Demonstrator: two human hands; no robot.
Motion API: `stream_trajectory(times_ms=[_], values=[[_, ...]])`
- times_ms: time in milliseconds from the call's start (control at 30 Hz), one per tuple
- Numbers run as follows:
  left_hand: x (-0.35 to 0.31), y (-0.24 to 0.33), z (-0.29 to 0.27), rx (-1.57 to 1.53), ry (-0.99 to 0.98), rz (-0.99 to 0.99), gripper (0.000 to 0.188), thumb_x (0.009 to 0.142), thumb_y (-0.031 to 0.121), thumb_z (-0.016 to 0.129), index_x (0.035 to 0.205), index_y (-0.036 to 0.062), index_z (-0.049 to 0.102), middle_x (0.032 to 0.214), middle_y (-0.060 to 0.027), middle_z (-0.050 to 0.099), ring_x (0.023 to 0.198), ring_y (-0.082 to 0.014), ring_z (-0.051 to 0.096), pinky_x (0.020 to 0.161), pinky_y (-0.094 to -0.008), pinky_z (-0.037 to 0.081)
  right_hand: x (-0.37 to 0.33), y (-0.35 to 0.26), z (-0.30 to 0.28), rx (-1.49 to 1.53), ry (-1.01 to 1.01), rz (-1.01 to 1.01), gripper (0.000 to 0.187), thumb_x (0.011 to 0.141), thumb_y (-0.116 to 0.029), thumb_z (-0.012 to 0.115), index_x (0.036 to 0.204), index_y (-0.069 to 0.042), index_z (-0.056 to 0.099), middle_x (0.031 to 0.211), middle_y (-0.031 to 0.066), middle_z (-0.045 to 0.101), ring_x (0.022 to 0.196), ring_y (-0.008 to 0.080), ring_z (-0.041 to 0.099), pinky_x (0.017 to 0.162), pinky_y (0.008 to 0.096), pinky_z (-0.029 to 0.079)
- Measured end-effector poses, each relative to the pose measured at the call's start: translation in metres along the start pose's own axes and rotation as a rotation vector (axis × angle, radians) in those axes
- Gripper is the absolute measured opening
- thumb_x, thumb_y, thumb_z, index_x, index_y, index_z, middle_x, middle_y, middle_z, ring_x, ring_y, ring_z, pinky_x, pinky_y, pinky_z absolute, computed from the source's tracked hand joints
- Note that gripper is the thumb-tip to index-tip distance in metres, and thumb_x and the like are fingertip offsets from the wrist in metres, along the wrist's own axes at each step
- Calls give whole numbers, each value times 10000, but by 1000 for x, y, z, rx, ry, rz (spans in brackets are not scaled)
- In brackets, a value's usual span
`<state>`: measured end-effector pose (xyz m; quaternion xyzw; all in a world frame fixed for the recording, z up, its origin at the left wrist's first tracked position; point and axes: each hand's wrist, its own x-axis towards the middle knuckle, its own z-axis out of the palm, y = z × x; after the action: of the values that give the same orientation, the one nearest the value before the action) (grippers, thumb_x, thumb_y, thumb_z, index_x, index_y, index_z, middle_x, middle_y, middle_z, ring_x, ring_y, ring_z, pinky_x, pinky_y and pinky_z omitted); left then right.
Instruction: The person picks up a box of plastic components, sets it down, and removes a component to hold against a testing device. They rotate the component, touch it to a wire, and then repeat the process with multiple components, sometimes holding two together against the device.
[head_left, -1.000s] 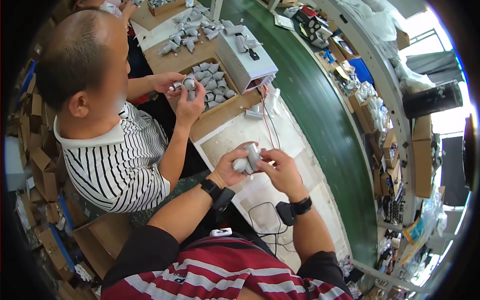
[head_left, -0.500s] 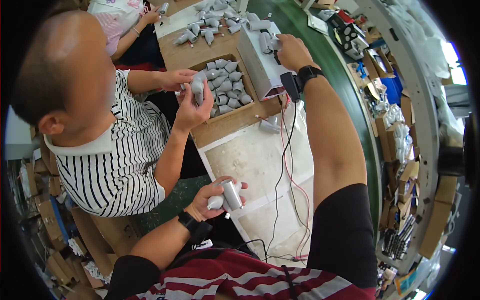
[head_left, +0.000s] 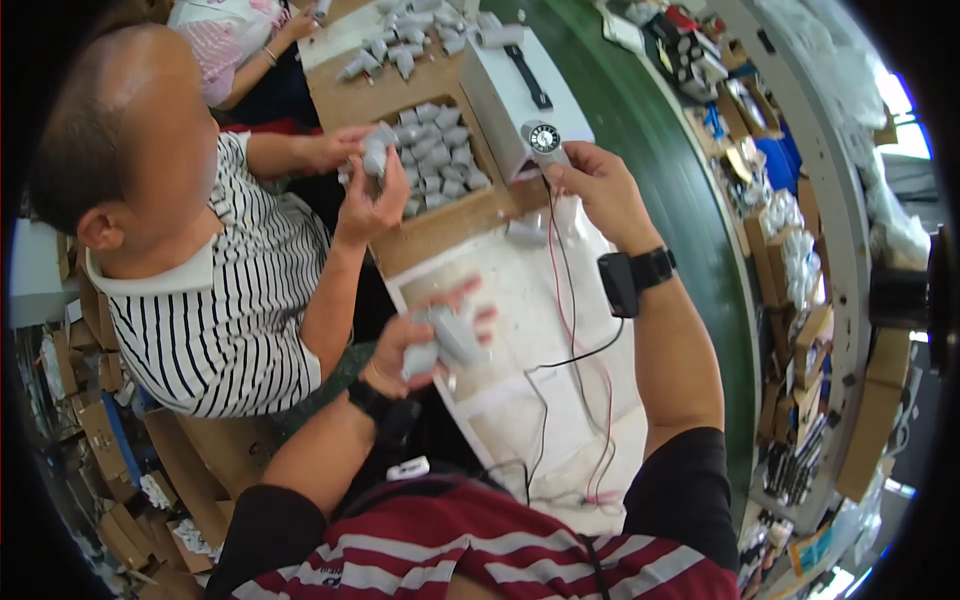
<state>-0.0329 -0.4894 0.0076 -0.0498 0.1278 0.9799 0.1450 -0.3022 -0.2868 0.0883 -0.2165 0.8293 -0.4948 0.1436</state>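
My left hand (head_left: 392,350), blurred by motion, holds a grey T-shaped plastic housing (head_left: 456,336) in its palm, some fingers stretched out past it. My right hand (head_left: 608,192) pinches a grey cylindrical part (head_left: 574,156) with a round black-and-white end face, just off the near end of a white metal box (head_left: 530,80). Across the table's left side, a person in a striped shirt holds another grey housing (head_left: 376,152) in both hands. Beside those hands stands a cardboard box (head_left: 488,190) filled with similar grey housings (head_left: 432,152).
Loose grey housings (head_left: 408,40) lie at the table's far end, and a grey piece (head_left: 526,232) rests near the white box. Black and red wires (head_left: 574,352) trail over the white tabletop (head_left: 470,262). Cluttered shelving (head_left: 790,250) runs along the right, past a green floor (head_left: 690,230).
My right hand has come back toward me from the top of the white box, holding the grey cylindrical part. My left hand has risen slightly, its fingers spreading around the housing.
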Motion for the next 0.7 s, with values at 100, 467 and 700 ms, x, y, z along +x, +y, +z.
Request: stream_trajectory(times_ms=[100, 467, 700], values=[[15, 16, 3, 10, -29, 103, 546, 832, 216, 783, 1330, 51, 627, 1687, -129, 291, 1468, -415, 417, 1180, -630, 379, -78, -27, 8, 494, -241, 325, 374, 951, -192, 725, 1231, 51, 677, 926, 35, 694, 781, 140, 684, 690, 288, 566], [17, -27, -1, 46, 17, -195, 468, 860, 246, 763, 1250, 15, 645, 1455, -149, 532, 1368, -343, 528, 1164, -478, 431, -180, -49, 56, 460, -21, 603, 386, 959, -286, 701, 1178, 32, 700, 899, 70, 711, 658, 142, 666, 569, 277, 547], [11, -34, 22, 453, 12, -272, 429, 817, 170, 793, 1188, -11, 678, 1480, -134, 481, 1315, -275, 546, 1123, -399, 434, -187, -43, 54, 243, -13, 680, 433, 906, -342, 715, 1090, 50, 728, 873, 107, 730, 678, 156, 680, 535, 294, 556]])
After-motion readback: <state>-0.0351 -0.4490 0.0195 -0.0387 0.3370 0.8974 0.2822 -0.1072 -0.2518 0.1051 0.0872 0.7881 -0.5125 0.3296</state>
